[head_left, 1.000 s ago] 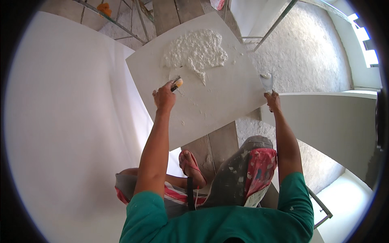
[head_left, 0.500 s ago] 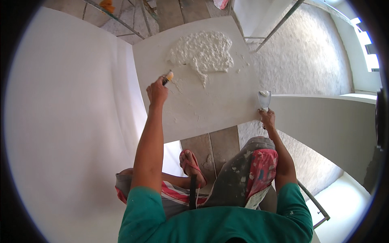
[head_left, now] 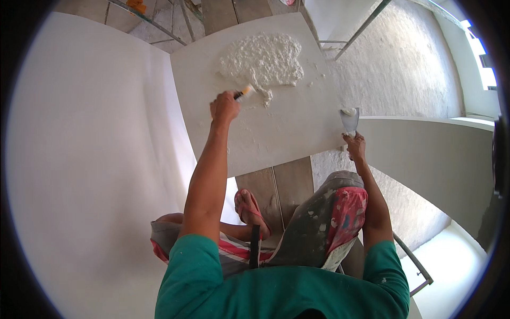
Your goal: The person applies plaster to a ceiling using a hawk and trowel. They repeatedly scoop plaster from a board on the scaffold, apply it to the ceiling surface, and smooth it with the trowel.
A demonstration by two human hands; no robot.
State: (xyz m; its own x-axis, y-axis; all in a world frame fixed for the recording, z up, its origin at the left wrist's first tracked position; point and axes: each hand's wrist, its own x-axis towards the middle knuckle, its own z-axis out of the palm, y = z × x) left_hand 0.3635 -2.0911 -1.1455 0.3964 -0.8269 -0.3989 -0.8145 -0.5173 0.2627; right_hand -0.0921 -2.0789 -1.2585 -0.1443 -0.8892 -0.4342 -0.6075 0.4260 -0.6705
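My left hand [head_left: 225, 107] is closed around a small black-and-orange tool [head_left: 242, 93] with a pale tip. The tip is over the near edge of the wet white compound [head_left: 263, 58]; I cannot tell whether it touches. That lumpy compound lies in a thick patch on the far half of a large pale board [head_left: 289, 125]. At the board's right edge, my right hand [head_left: 355, 145] grips a putty knife [head_left: 349, 121] by its handle, blade pointing away from me. A dab of white compound sits at the blade's end.
A smooth white wall surface [head_left: 85, 149] fills the left. Brown planks [head_left: 263, 194] run beneath the board, with my sandalled foot [head_left: 249, 204] on them. Metal scaffold bars [head_left: 366, 26] stand at the far side. On the right curves a grey wall edge [head_left: 425, 146].
My left hand has moved right with its tool, nearer the compound's trailing edge. The right hand with the putty knife has shifted slightly away from me. The view has moved a little.
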